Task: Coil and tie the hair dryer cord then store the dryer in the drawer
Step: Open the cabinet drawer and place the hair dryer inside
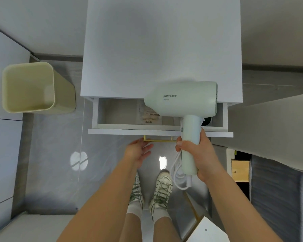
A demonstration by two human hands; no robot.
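The floor (56,154) is laid in large grey glossy tiles with thin pale joints. Two bright light reflections show on it, one round patch (78,161) left of centre and a smaller one (163,162) nearer the middle. A dark grey skirting (59,58) runs along the foot of a plain pale wall (33,23). A white cabinet (161,49) with a flat matte top stands against that wall. To its left a pale yellow-green waste bin (65,95) stands on the tiles, near the cabinet but apart from it. At the right edge are a beige-grey slab (269,123), a light wooden panel (240,170) and dark grey fabric (278,189).
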